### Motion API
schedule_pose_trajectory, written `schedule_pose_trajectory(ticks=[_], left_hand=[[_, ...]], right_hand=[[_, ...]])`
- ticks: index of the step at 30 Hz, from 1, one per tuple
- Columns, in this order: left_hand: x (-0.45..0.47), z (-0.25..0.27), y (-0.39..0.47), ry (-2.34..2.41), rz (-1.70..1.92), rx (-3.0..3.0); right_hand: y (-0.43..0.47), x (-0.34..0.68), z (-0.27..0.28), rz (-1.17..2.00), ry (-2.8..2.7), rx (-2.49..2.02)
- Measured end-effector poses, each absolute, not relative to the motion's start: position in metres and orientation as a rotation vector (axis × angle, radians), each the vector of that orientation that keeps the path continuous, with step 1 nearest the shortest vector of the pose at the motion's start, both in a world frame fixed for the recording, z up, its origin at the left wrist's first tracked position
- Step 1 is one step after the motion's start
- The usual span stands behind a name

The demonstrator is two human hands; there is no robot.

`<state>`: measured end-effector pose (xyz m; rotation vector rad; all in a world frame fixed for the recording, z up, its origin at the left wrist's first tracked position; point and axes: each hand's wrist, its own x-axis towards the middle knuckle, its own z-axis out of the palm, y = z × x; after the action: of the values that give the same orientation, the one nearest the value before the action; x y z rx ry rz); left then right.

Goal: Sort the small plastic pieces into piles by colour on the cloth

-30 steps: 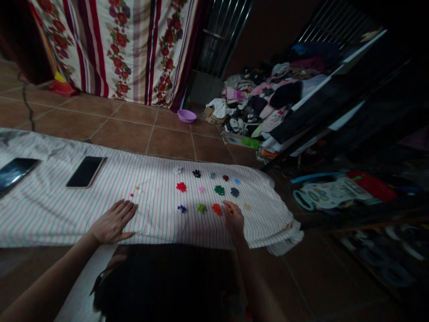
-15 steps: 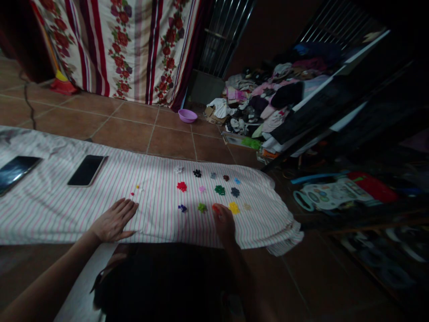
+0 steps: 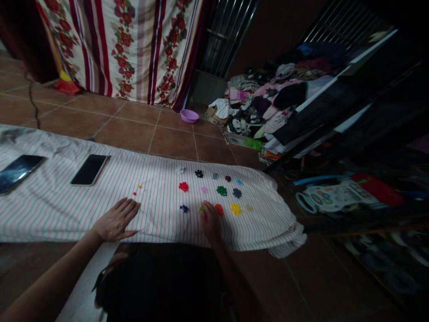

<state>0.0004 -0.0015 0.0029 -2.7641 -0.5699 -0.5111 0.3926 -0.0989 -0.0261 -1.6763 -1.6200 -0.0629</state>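
Note:
My left hand (image 3: 117, 220) lies flat on the striped cloth (image 3: 161, 223), fingers stretched out, just below a few loose small pieces, one of them a red piece (image 3: 134, 193). My right hand (image 3: 210, 221) is over the lime green pile (image 3: 201, 208), covering most of it; its fingertips are too small and dark to show whether a piece is between them. Beside that hand sit an orange pile (image 3: 219, 209) and a yellow pile (image 3: 235, 209). A dark blue pile (image 3: 184, 209) lies to its left. Behind are red (image 3: 183, 187), pink (image 3: 204, 190) and dark green (image 3: 221, 191) piles.
Two phones lie on the cloth at the left, a nearer dark phone (image 3: 20, 173) and a white-edged phone (image 3: 89, 170). More small piles, such as the black pile (image 3: 199, 173), form the back row. A purple basin (image 3: 189, 116) stands on the tiled floor beyond.
My right hand has moved left from the orange pile to the lime green pile, uncovering the orange one. My left hand stays in place on the cloth.

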Motion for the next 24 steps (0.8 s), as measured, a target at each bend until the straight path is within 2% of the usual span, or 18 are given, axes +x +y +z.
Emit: schedule_pose_trajectory(ticks=[24], left_hand=[[-0.001,-0.0018,-0.0008,-0.617,-0.514,-2.811]], right_hand=[[-0.0972,0.3823,-0.0239,-0.037,-1.646,-1.644]])
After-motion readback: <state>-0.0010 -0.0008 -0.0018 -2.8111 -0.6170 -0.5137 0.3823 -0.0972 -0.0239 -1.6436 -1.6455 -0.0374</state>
